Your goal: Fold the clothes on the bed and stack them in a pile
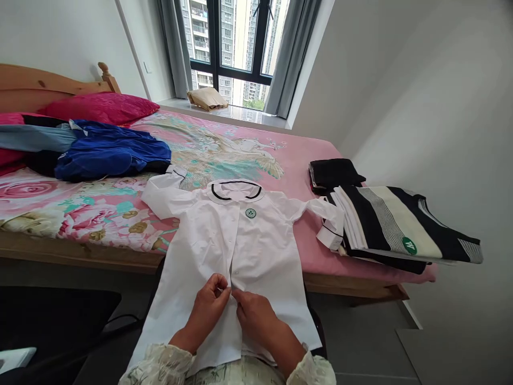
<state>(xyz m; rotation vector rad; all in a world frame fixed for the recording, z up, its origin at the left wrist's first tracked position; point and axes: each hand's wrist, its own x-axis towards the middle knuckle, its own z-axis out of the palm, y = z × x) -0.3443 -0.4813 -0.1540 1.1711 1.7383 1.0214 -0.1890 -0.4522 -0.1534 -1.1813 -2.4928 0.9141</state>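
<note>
A white shirt (pixel 224 235) with a black-trimmed collar and a green badge lies spread front-up over the bed's edge, its lower part hanging toward me. My left hand (pixel 208 307) and my right hand (pixel 254 315) meet at the shirt's front placket near the hem. Both pinch the fabric edges together with closed fingers, thumbs touching the seam. The sleeves lie out to each side.
The bed (pixel 80 251) has a pink floral sheet. A blue garment pile (pixel 108 149) and a magenta pillow (pixel 100 106) lie at the left. A folded striped sweater (pixel 401 224) and a folded black item (pixel 334 174) sit at the right. A beige bag (pixel 207 98) rests on the windowsill.
</note>
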